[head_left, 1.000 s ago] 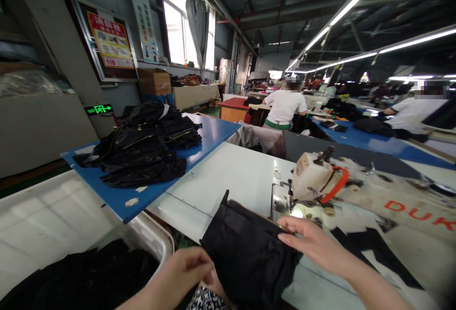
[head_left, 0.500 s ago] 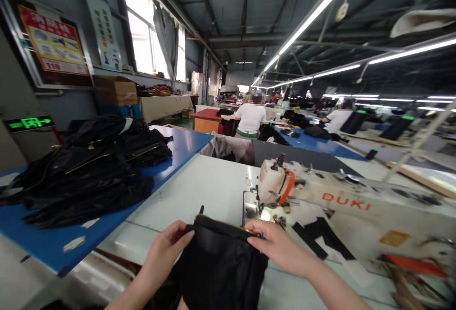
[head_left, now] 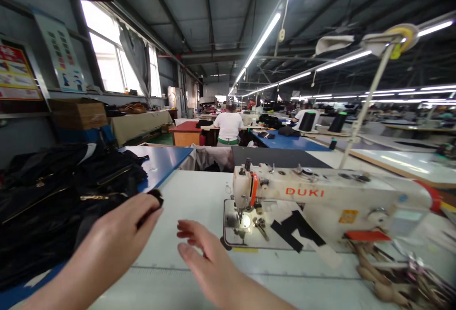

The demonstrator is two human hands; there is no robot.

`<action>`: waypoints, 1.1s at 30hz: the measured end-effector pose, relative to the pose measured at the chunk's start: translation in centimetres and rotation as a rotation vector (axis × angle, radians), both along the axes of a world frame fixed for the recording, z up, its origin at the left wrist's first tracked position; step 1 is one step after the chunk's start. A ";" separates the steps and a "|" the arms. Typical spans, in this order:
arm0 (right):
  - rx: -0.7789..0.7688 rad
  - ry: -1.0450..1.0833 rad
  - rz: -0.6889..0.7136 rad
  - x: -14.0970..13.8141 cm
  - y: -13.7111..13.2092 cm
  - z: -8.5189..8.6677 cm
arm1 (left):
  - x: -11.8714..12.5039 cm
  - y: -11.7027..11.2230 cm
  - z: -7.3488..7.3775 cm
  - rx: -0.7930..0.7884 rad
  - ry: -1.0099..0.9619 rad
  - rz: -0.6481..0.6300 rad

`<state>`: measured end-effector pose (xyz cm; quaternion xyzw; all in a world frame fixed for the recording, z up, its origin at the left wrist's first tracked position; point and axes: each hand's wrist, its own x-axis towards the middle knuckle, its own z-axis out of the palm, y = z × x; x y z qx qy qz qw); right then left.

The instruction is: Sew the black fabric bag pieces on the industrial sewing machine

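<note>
My left hand point(head_left: 119, 234) is raised at the left of the pale machine table, fingers curled round a dark edge of a black fabric piece point(head_left: 156, 196); most of that piece is hidden behind the hand. Beyond it lies a heap of black fabric pieces point(head_left: 32, 210) with gold zippers. My right hand point(head_left: 212, 260) hovers over the table, holding nothing, its fingers apart and pointing left. To its right stands a white sewing machine point(head_left: 331, 198) marked DUKI, its lamp lit at the needle.
Black and white strips point(head_left: 295, 231) lie beside the machine's needle plate. Under the heap is a blue table point(head_left: 167, 155). At the machine's right end sit scissors and other small items point(head_left: 409, 272). A person in a white shirt point(head_left: 228, 126) sits farther ahead.
The black fabric piece, held by both hands before, has left my right hand. My left hand has moved left toward the heap, and the view has turned right.
</note>
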<state>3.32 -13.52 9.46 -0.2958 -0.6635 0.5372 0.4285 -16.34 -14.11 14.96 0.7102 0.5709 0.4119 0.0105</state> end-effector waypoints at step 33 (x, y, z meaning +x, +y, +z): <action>-0.635 0.244 -0.275 6.5 2.6 -9.9 | 10.5 8.3 -11.9 -0.381 0.282 -0.624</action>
